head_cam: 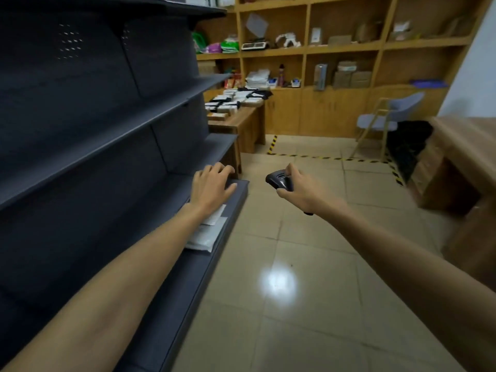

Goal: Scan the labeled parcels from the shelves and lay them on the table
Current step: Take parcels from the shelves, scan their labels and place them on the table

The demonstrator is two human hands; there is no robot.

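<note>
1. Since the open left hand (213, 185) reaches over the parcels (206, 233) on the bottom shelf (188, 291), a hasty grab may slide them off.
2. The right hand (304, 191) grips the scanner (277, 179) beside that shelf, and its aim may miss a label.

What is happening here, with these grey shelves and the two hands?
A person is working at a dark grey shelving unit. The left hand, fingers spread, reaches over the lowest shelf, where white labeled parcels lie under the wrist. The right hand grips a black handheld scanner out over the tiled floor. On the wooden table at the back, a batch of parcels already lies in rows.
</note>
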